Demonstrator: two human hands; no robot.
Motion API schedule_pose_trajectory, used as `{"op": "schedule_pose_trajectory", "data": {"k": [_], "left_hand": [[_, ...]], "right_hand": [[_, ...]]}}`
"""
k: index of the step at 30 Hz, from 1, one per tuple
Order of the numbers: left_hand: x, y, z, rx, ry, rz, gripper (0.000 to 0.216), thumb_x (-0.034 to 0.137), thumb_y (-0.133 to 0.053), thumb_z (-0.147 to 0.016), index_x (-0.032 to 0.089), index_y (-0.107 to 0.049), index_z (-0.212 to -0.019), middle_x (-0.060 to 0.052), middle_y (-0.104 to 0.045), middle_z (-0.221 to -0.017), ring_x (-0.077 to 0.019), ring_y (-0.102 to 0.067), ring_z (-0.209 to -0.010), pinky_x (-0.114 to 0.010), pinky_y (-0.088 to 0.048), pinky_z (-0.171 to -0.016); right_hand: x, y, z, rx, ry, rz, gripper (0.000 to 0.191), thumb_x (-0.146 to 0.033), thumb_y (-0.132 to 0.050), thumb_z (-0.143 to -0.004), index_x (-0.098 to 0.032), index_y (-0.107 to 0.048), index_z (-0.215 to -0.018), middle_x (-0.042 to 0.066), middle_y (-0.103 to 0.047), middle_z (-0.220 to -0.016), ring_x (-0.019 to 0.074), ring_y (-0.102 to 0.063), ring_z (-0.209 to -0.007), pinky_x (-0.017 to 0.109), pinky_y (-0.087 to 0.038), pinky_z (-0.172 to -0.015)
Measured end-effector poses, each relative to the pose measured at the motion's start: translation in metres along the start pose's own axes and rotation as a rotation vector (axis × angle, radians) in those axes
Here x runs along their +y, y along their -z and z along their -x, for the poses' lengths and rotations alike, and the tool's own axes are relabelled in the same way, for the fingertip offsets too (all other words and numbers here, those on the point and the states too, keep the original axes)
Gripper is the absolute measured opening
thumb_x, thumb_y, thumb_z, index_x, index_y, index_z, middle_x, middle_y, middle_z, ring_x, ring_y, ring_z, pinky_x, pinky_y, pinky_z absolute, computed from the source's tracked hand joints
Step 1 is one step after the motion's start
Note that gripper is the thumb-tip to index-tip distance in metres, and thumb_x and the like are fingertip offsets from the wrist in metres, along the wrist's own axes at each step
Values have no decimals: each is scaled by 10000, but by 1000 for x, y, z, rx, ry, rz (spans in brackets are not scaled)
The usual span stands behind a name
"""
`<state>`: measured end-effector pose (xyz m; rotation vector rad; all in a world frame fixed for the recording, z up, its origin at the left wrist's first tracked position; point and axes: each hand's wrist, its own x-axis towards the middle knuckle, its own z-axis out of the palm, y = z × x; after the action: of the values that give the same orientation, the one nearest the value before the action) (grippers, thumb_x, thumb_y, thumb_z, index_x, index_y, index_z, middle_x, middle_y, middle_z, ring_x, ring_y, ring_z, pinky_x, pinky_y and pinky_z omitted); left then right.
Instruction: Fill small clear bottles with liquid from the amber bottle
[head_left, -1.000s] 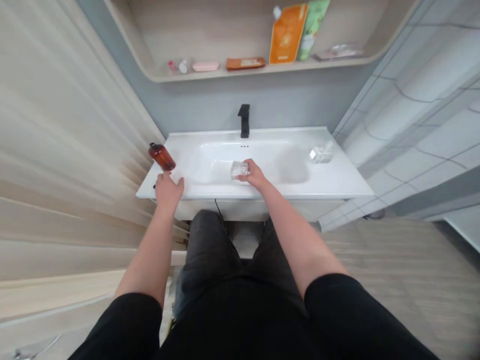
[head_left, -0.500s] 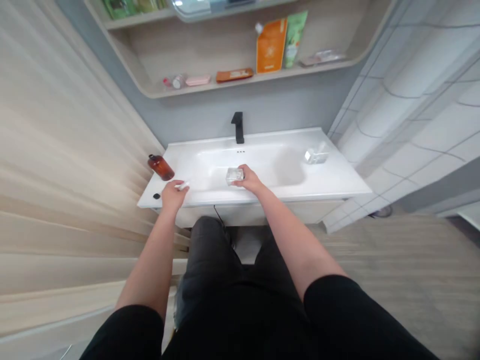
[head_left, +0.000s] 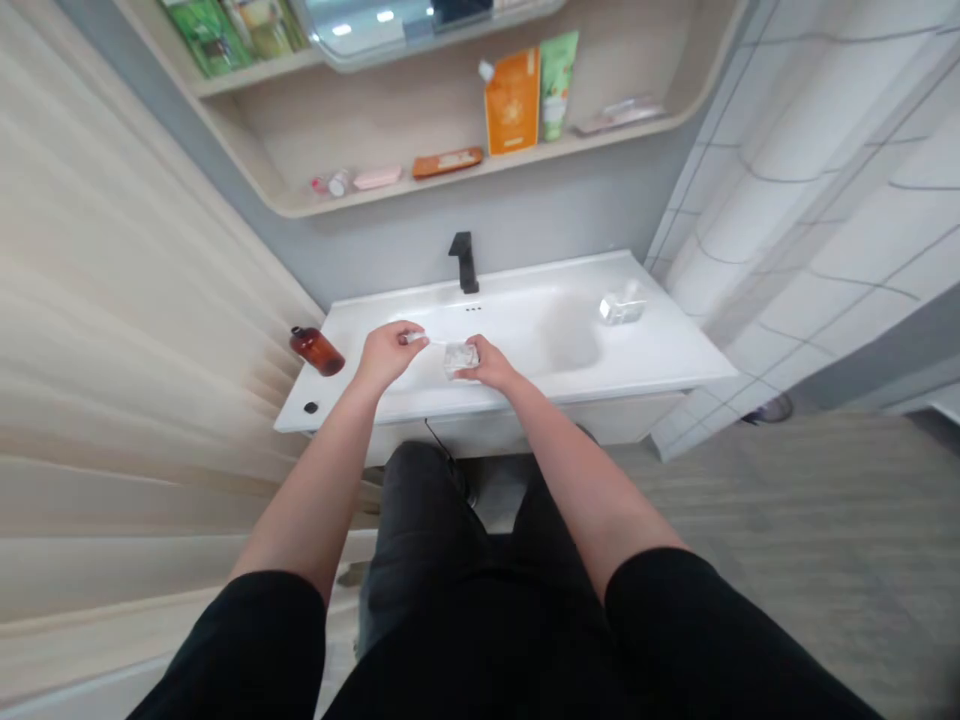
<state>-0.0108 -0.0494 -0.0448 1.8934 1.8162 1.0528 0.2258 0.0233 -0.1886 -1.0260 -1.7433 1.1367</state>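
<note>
My right hand (head_left: pixel 489 364) grips a small clear glass (head_left: pixel 459 357) over the front of the white sink (head_left: pixel 525 330). My left hand (head_left: pixel 386 352) is closed on a thin white stick-like object (head_left: pixel 420 340), whose tip points toward the glass. Both hands meet above the basin, in front of the black faucet (head_left: pixel 464 262). An amber bottle (head_left: pixel 318 351) lies on its side at the counter's left end, with a small black cap (head_left: pixel 310 407) near the front edge.
A second clear glass (head_left: pixel 621 306) stands at the counter's right. The shelf (head_left: pixel 450 180) above holds orange and green pouches, a brown case and small items. Wood panelling is on the left, tiled wall on the right.
My left hand picked up the white stick from the counter's left side and carried it right to the glass. The right hand kept holding the glass. The view tilted upward.
</note>
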Motion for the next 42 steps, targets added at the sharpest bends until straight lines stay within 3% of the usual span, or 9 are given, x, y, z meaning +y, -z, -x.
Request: {"op": "schedule_pose_trajectory", "data": {"k": [6, 12, 18, 22, 26, 30, 33, 37, 42], "left_hand": [[19, 3, -10, -87, -69, -212, 247, 376, -874, -855, 220, -905, -1043, -92, -861, -960, -290, -757, -872, -425, -595, -906], [33, -21, -23, -213, -172, -323, 241, 368, -896, -846, 234, -907, -1046, -85, -864, -963, -305, -777, -903, -423, -599, -909], [6, -53, -10, -157, -120, -252, 295, 431, -899, -870, 253, -869, -1104, -96, -873, -1038, -315, -803, -979, -422, -612, -918], [-9, -63, -1, -183, -123, -185, 288, 405, -818, -926, 255, -873, -1165, -102, -879, -1171, -319, -799, -1065, -433, -626, -975], [-4, -57, -8, -260, -230, -286, 313, 402, -754, -977, 226, -879, -1204, -129, -844, -1244, -316, -772, -1101, -434, -605, -1034], [9, -43, -19, -380, -344, -445, 353, 470, -698, -1034, 214, -882, -1193, -129, -795, -1176, -308, -758, -1081, -410, -580, -1032], [18, -36, -25, -454, -393, -543, 351, 396, -649, -1048, 223, -878, -1249, -132, -777, -1182, -323, -757, -1121, -409, -563, -1050], [28, -33, -29, -582, -432, -594, 431, 253, -684, -932, 269, -866, -1323, -118, -772, -1208, -321, -762, -1105, -399, -567, -1022], [31, -36, -34, -532, -415, -524, 348, 371, -691, -970, 237, -878, -1231, -125, -807, -1177, -335, -756, -1137, -420, -556, -1072]], "right_hand": [[0, 0, 1, -7, 19, 9, 782, -440, -990, -571, -268, -584, -1217, -48, -687, -993, 238, -663, -927, 358, -529, -894], [-5, 1, 2, -14, 21, 13, 770, -440, -1001, -576, -264, -593, -1205, -41, -699, -992, 243, -670, -926, 354, -531, -878], [-13, 2, 5, -20, 23, 66, 745, -421, -1014, -581, -268, -599, -1180, -27, -707, -1009, 248, -670, -937, 361, -531, -882], [-14, 1, 5, -37, 24, 87, 718, -397, -1016, -583, -266, -604, -1157, -28, -710, -991, 244, -663, -923, 357, -529, -875], [-11, 0, 4, -25, 37, 88, 722, -426, -1018, -594, -267, -604, -1165, -34, -708, -993, 241, -664, -926, 349, -526, -872], [-10, 0, 4, -21, 63, 89, 711, -428, -1011, -607, -263, -615, -1173, -29, -711, -999, 245, -670, -940, 354, -528, -883], [-9, 0, 3, -25, 52, 82, 716, -422, -1012, -599, -266, -617, -1176, -34, -715, -993, 250, -676, -949, 357, -530, -890], [-6, 0, 2, -38, 63, 56, 722, -441, -1014, -591, -269, -613, -1166, -32, -724, -1022, 261, -688, -977, 365, -527, -908], [-6, 1, 2, -38, 63, 28, 715, -488, -1000, -614, -269, -599, -1164, -39, -709, -994, 252, -679, -946, 361, -521, -896]]}}
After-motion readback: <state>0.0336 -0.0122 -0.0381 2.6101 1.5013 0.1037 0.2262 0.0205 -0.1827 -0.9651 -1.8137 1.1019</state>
